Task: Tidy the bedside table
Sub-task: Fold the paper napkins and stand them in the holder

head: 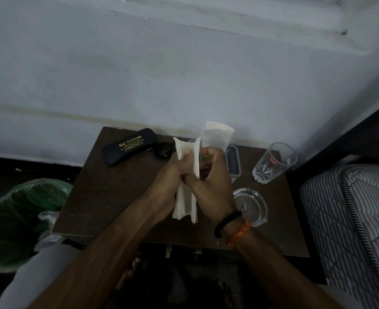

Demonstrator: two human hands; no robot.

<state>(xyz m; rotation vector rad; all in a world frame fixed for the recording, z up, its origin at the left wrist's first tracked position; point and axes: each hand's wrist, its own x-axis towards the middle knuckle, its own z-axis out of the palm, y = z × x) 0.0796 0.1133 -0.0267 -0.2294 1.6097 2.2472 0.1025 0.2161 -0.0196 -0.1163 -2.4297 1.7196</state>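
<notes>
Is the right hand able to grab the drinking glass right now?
Probably not yet. The right hand is gripping white paper napkins, so it is full. The glass stands in the open to its right with nothing between them, so letting go would free the way.

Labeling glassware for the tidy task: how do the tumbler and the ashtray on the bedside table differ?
The tumbler is tall; the ashtray is low and wide. The tumbler carries red lettering; the ashtray shows none. The tumbler stands nearer the wall and the bed side, fully in view; the ashtray sits nearer the person, partly hidden behind the right hand. Both are clear glass, and neither is held.
</notes>
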